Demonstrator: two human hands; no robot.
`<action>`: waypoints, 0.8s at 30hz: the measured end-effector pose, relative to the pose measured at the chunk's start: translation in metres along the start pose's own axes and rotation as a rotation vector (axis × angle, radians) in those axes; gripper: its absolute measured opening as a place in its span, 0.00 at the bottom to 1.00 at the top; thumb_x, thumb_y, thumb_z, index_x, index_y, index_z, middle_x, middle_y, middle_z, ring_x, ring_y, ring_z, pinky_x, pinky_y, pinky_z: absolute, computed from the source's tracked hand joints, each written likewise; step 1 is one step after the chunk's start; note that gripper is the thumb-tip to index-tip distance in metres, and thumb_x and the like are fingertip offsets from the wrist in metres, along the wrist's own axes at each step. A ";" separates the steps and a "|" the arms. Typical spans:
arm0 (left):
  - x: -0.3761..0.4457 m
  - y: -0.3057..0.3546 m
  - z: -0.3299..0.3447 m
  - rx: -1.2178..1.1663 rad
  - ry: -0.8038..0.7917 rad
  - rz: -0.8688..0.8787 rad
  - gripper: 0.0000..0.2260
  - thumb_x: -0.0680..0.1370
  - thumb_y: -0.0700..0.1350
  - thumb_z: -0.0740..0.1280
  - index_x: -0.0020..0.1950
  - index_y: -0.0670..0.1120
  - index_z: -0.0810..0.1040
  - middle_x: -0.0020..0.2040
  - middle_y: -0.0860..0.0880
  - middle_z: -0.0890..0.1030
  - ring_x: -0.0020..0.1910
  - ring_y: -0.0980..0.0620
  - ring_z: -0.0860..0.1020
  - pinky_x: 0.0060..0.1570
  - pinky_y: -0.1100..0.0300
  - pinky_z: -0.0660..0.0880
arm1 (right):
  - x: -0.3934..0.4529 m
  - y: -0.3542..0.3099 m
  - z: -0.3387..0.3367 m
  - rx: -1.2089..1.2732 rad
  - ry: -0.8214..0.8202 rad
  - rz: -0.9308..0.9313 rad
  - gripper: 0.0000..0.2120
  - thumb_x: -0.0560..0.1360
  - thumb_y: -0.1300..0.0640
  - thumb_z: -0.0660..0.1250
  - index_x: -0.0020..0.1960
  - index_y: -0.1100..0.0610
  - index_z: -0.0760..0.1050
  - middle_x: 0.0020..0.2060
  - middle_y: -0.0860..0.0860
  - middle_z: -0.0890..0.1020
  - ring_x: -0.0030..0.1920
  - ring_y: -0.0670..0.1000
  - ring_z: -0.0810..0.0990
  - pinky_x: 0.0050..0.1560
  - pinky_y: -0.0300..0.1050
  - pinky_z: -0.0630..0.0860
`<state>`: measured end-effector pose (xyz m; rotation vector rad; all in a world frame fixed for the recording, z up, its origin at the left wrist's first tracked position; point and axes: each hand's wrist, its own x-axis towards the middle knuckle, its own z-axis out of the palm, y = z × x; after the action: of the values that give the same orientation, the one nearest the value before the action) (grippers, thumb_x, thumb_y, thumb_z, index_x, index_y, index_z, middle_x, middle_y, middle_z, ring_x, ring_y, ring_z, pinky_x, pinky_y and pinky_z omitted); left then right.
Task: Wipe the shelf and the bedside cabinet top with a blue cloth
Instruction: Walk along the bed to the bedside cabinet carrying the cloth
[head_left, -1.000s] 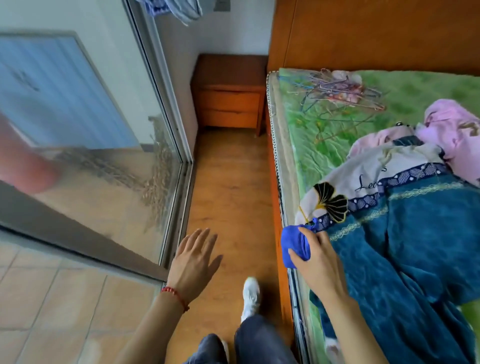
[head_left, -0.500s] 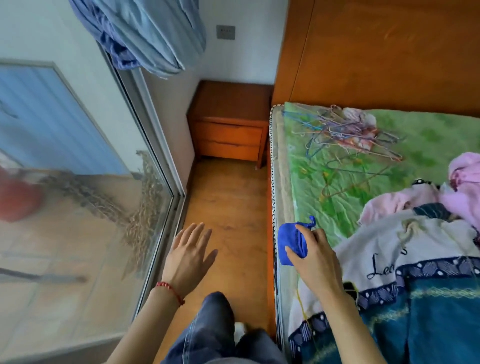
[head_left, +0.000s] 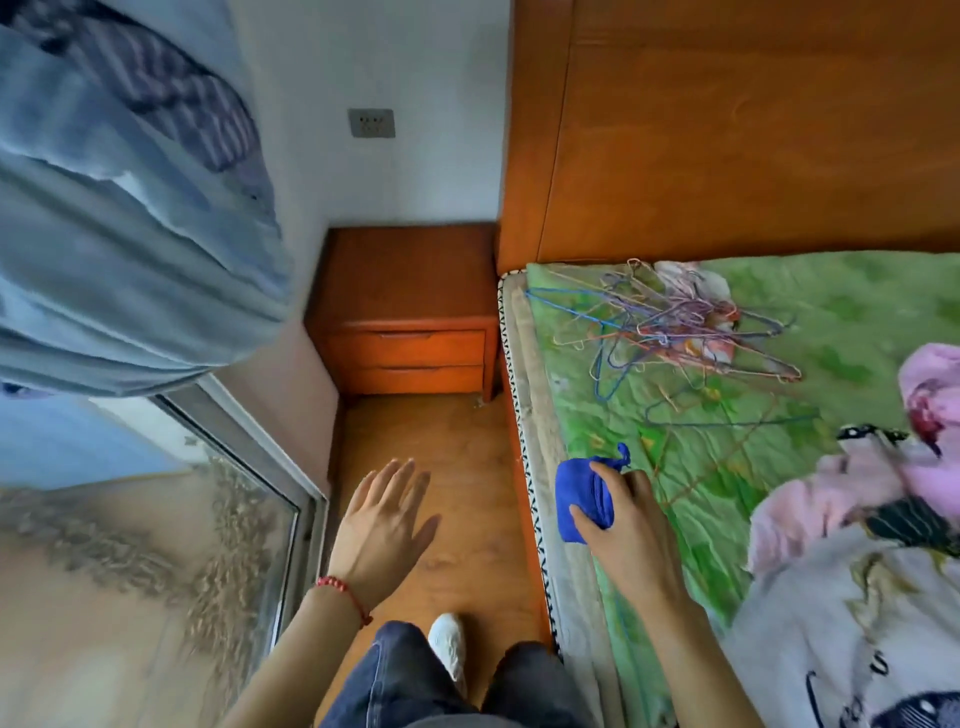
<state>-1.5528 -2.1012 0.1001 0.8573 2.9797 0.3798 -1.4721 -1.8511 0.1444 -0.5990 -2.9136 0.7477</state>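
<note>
My right hand (head_left: 623, 525) grips a bunched blue cloth (head_left: 582, 499) above the left edge of the bed. My left hand (head_left: 382, 525), with a red bracelet at the wrist, hangs flat and open over the wooden floor, holding nothing. Ahead in the corner stands the wooden bedside cabinet (head_left: 410, 280), with a bare brown top and two drawers. Both hands are well short of it. No shelf is in view.
A bed (head_left: 524, 415) with a green sheet fills the right, strewn with wire hangers (head_left: 670, 327) and clothes (head_left: 852, 587). Its wooden headboard (head_left: 727, 130) rises behind. A glass sliding door (head_left: 244, 441) and blue curtain (head_left: 119, 228) bound the narrow floor strip (head_left: 441, 431) on the left.
The view has advanced along the floor strip toward the cabinet, which now looks larger. My right hand keeps the blue cloth, and my left hand stays open.
</note>
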 end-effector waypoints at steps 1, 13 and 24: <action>0.019 -0.003 -0.001 0.004 -0.001 0.027 0.32 0.81 0.59 0.43 0.57 0.39 0.80 0.56 0.39 0.79 0.56 0.39 0.78 0.53 0.43 0.74 | 0.013 -0.002 -0.001 -0.003 0.002 0.016 0.24 0.69 0.56 0.72 0.63 0.58 0.71 0.48 0.58 0.74 0.39 0.61 0.78 0.33 0.48 0.72; 0.212 -0.011 0.016 -0.025 0.026 0.124 0.26 0.79 0.56 0.51 0.57 0.39 0.79 0.57 0.40 0.79 0.56 0.41 0.77 0.53 0.44 0.74 | 0.173 0.017 -0.004 -0.022 0.009 0.110 0.25 0.70 0.54 0.70 0.65 0.56 0.69 0.50 0.57 0.72 0.40 0.59 0.77 0.34 0.46 0.70; 0.338 -0.058 0.017 -0.050 -0.052 -0.017 0.27 0.78 0.58 0.52 0.55 0.39 0.79 0.54 0.39 0.79 0.55 0.39 0.76 0.52 0.43 0.74 | 0.315 0.005 0.003 0.011 -0.090 0.055 0.24 0.73 0.52 0.67 0.66 0.54 0.66 0.53 0.54 0.70 0.45 0.56 0.76 0.38 0.45 0.69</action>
<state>-1.8690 -1.9670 0.0871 0.8237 2.9152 0.4230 -1.7607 -1.7259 0.1318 -0.6635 -2.9835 0.8176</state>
